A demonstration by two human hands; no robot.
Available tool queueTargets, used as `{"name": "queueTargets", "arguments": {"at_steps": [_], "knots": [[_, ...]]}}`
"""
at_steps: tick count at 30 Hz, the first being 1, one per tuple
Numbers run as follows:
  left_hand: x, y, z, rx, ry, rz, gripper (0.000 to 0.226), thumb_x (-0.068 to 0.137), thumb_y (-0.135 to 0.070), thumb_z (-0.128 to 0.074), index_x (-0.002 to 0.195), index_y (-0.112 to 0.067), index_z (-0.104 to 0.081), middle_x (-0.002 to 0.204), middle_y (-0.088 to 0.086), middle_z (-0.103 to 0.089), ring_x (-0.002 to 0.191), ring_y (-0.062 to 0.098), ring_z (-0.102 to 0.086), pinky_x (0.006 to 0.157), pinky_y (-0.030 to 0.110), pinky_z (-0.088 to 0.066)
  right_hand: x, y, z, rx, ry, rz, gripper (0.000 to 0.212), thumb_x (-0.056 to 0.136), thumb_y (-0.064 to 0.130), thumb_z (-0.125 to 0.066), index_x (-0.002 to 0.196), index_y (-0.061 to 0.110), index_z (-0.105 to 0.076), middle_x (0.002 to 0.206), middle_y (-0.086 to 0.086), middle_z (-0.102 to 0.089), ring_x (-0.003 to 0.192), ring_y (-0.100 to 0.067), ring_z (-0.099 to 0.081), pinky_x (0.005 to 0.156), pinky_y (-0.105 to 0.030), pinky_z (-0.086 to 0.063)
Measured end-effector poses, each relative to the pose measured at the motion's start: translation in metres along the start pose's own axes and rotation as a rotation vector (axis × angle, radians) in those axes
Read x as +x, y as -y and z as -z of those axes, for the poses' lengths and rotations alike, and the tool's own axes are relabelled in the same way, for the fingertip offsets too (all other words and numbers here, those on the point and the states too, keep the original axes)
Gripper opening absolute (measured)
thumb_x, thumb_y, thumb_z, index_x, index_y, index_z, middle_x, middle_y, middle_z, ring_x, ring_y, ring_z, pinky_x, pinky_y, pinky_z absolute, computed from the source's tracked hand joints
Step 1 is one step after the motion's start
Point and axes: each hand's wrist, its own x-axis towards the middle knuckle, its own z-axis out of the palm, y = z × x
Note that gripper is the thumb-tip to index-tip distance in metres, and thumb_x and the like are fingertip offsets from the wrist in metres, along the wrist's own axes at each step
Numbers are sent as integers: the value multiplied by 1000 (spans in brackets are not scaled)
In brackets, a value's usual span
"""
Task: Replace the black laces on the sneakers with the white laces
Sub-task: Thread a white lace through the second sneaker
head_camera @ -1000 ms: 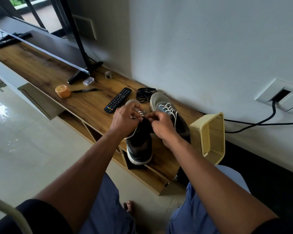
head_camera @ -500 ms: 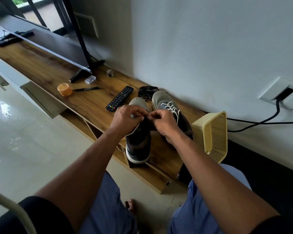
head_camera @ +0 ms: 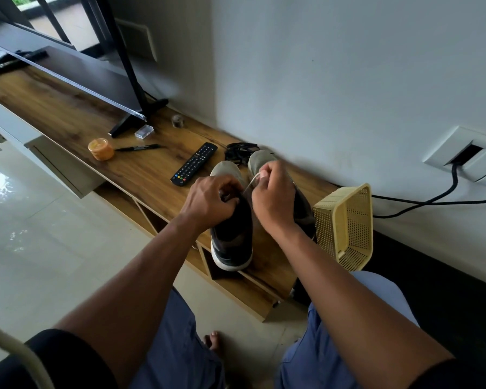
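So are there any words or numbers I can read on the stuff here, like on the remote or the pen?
Nothing here can be read.
Remote: its buttons carry marks, too small to read.
Pen: pale print along its barrel, blurred.
Orange jar: no label shows.
Yellow basket: no writing shows.
Sneakers: no brand shows; the left hand and right hand cover much of them.
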Motion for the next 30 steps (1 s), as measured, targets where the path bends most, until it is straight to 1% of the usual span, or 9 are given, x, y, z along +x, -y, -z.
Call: {"name": "queueTargets", "arguments": {"at_steps": [3, 5, 8, 13, 17, 21, 24, 27, 30], "knots": [[0, 0, 1, -19, 36, -8, 30, 82, -21, -77, 111, -29, -72, 101, -10, -70, 95, 12, -64, 80, 30, -51, 8, 9, 6, 120, -49, 5, 9, 99, 18, -41, 95, 20, -49, 92, -5, -66, 77, -30, -66, 68, -35, -49], [-1, 0, 1, -19, 68, -3, 35, 80, -31, -76, 115, -29, -67, 106, -11, -64, 103, 14, -58, 85, 33, -47, 10, 21, 15, 252, -32, -29, 13, 106, 14, -38, 98, 16, -49, 93, -8, -66, 64, -36, -68, 55, -32, -54], [-2, 1, 0, 25, 111, 14, 45, 80, -40, -78, 120, -29, -60, 117, -12, -55, 114, 13, -48, 92, 35, -40, 13, 42, 30, 434, 26, -65, 14, 111, 10, -33, 104, 11, -45, 91, -15, -68, 51, -33, -66, 40, -23, -43], [-3, 0, -3, 80, 121, -5, 55, 76, -32, -85, 124, -31, -56, 122, -15, -51, 118, 13, -45, 98, 38, -45, 29, 66, 50, 583, -90, 13, 18, 111, 9, -28, 101, 16, -41, 75, -13, -59, 44, -25, -57, 41, -26, -39], [-2, 2, -5, 71, 117, -3, 58, 73, -28, -84, 122, -32, -54, 129, -9, -56, 122, 18, -49, 99, 44, -49, 30, 70, 55, 575, -158, 63, 16, 109, 8, -26, 103, 13, -40, 74, -16, -55, 43, -27, -50, 44, -26, -36], [-2, 2, -8, 84, 76, -19, 57, 74, -30, -85, 123, -31, -58, 133, -8, -53, 122, 19, -43, 96, 36, -41, 31, 67, 55, 560, -171, 40, 15, 109, 6, -28, 104, 12, -41, 73, -15, -53, 45, -26, -46, 42, -23, -36], [-1, 8, -7, 54, 36, 32, 70, 72, -42, -89, 133, -31, -54, 138, -4, -46, 124, 17, -39, 100, 34, -38, 35, 58, 55, 510, -143, 46, 12, 108, 6, -34, 105, 13, -43, 68, -14, -54, 46, -28, -48, 43, -25, -38], [-3, 13, -4, 50, 59, 124, 83, 67, -52, -91, 132, -30, -44, 129, -2, -47, 118, 17, -44, 95, 33, -41, 34, 44, 50, 399, -94, 42, 7, 107, 9, -46, 110, 15, -44, 65, -10, -60, 46, -24, -57, 48, -28, -45], [-4, 13, 1, 112, 74, 184, 74, 68, -62, -87, 118, -28, -45, 116, -4, -52, 106, 16, -50, 86, 35, -48, 32, 30, 43, 256, -19, 48, 6, 105, 11, -55, 106, 15, -51, 63, 1, -65, 51, -15, -65, 53, -31, -52]]}}
